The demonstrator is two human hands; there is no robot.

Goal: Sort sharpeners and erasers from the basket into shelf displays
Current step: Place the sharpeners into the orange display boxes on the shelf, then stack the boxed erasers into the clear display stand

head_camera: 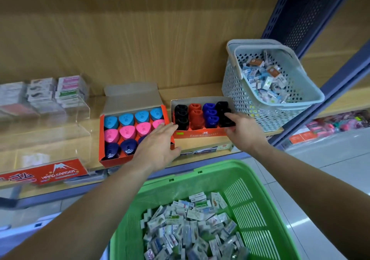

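Now, the left hand point(160, 145) lies flat and open, fingers spread. Its fingertips touch the left end of the small box point(200, 134). The right hand point(243, 131) holds the right end of that same box. Its thumb is on the front wall and its pointing finger lies over the black sharpeners point(222, 107) inside. Both arms reach straight out, side by side, palms down.

The small box sits between the two hands, on the shelf point(190, 94). It holds rows of black, red and blue sharpeners. I think the box is thin card, so it is light but will bend if squeezed hard. The sharpeners are hard plastic and look loose, so they could tip out. It seems best to hold the box by both short ends, low down, and keep it level.

Under the left hand is the big box point(102, 139) of light blue, pink and dark blue sharpeners. Further left of that hand is a clear stand point(80, 109) with packs in it. Just past the right hand is a grey basket point(240, 91) of small packs. Below both arms is the green basket point(190, 171), full of wrapped erasers point(190, 225). They look small and light, easy to pinch one at a time.
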